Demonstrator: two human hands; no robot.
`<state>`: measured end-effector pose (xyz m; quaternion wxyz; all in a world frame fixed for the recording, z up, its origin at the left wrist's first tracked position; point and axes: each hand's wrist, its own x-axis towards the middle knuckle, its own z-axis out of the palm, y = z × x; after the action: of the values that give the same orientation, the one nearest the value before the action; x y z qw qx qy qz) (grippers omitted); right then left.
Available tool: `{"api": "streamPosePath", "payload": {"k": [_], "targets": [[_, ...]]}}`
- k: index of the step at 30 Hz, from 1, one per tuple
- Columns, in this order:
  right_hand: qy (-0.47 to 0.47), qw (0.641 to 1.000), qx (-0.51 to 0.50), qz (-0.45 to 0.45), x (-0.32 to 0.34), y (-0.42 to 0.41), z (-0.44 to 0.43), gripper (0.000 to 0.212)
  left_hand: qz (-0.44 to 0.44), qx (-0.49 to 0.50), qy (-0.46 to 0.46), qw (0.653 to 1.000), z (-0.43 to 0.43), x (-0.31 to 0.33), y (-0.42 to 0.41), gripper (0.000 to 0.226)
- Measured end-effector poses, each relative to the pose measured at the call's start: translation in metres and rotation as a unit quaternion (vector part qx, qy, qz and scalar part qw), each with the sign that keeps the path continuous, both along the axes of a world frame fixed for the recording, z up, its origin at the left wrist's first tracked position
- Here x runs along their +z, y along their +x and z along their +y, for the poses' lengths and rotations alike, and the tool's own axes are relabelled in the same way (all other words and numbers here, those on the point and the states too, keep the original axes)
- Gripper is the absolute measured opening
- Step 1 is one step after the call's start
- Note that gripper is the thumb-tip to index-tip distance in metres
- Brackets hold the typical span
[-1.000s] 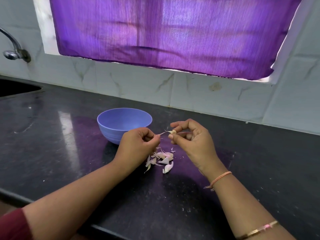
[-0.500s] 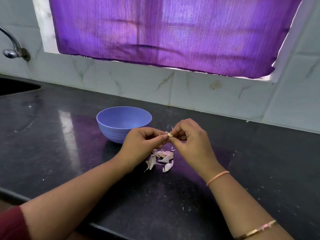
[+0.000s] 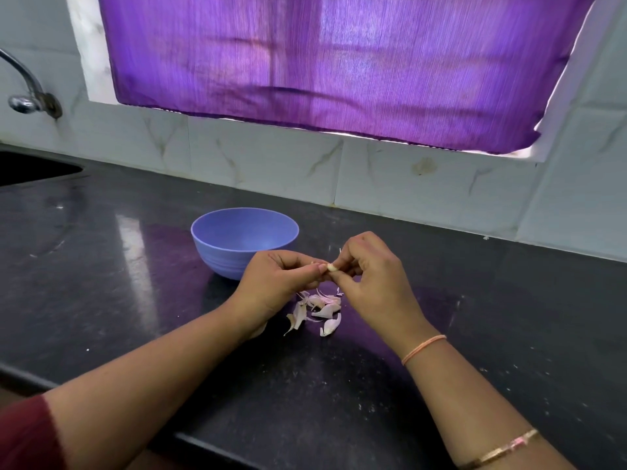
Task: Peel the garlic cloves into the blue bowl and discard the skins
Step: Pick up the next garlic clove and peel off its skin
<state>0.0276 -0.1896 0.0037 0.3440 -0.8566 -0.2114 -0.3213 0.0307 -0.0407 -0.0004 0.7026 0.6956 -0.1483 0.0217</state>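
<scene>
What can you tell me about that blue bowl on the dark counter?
The round blue bowl looks like matte plastic, a soft periwinkle, with faint ridges ringing its lower outer wall. It stands upright, mouth up, on the black polished counter. What shows of its inside is bare; the bottom is hidden by the near wall. The left hand, nearer the camera, overlaps its lower right edge in view; whether they touch cannot be told.

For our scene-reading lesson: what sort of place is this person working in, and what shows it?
Probably a home kitchen: a dark stone countertop with a sink and tap at the left, and a garlic clove being peeled beside a blue bowl.
</scene>
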Motion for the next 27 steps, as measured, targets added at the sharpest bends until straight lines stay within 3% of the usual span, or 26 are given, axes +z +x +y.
{"api": "streamPosePath", "payload": {"k": [10,22,27], "targets": [[0.109,0.989,0.038,0.087,0.0003,-0.0002,0.0013,0.028,-0.037,0.058,0.043,0.997,-0.0004,-0.0012,0.0031,0.016],[0.207,0.956,0.078,0.194,0.0015,-0.0035,0.0003,0.006,-0.071,0.086,0.092,0.99,0.0003,-0.0024,0.0044,0.014],[0.326,0.916,0.112,0.206,0.0065,-0.0061,0.0005,0.009,-0.074,0.125,0.121,0.982,-0.0001,-0.0027,0.0066,0.015]]}}
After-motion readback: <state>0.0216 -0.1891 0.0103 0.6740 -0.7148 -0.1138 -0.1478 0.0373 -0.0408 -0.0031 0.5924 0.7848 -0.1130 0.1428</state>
